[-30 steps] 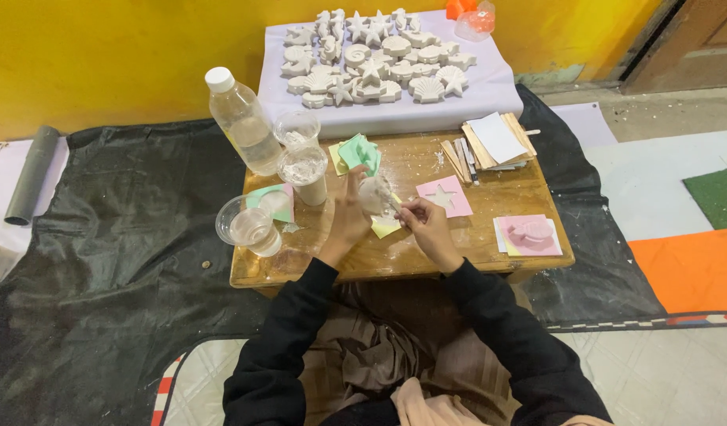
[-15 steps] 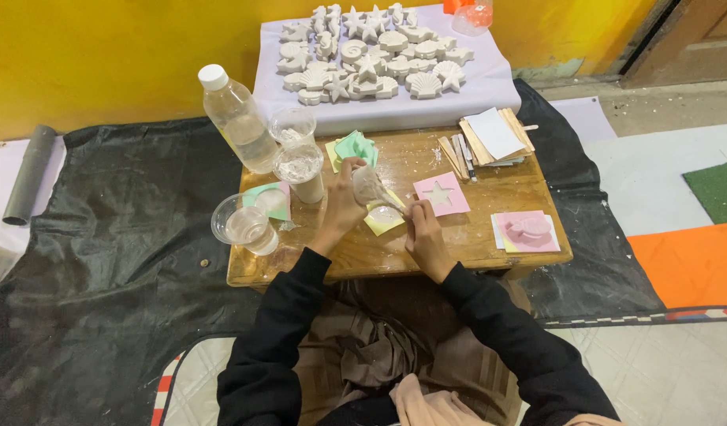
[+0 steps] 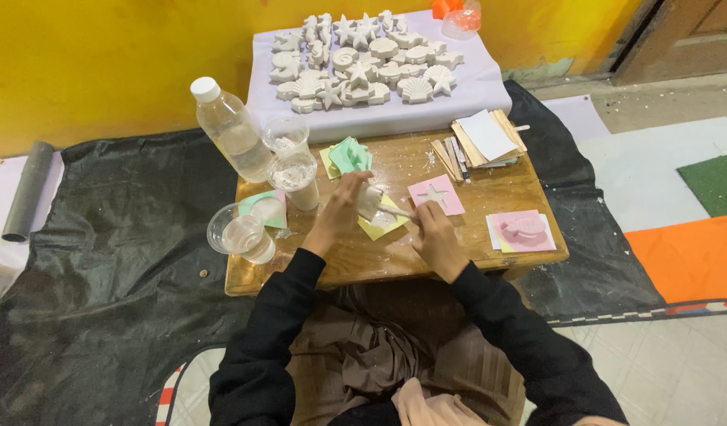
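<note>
Fingers: left hand (image 3: 340,211) grips small cup (image 3: 369,199), right hand (image 3: 436,237) grips stick (image 3: 399,211) | change: cup now tilted over yellow mould (image 3: 383,223) on worktop (image 3: 490,197)

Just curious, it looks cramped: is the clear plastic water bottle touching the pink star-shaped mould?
Apart. The head view shows the clear plastic water bottle far across the table from the pink star-shaped mould.

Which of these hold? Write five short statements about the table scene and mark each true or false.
1. The left hand touches a small white cup. True.
2. The bottle lies on its side. False: it stands, slightly tilted in view.
3. The right hand holds a stick. True.
4. The pink mould shows a star shape. True.
5. The white casts sit on the black sheet. False: they lie on a pale cloth.
</note>
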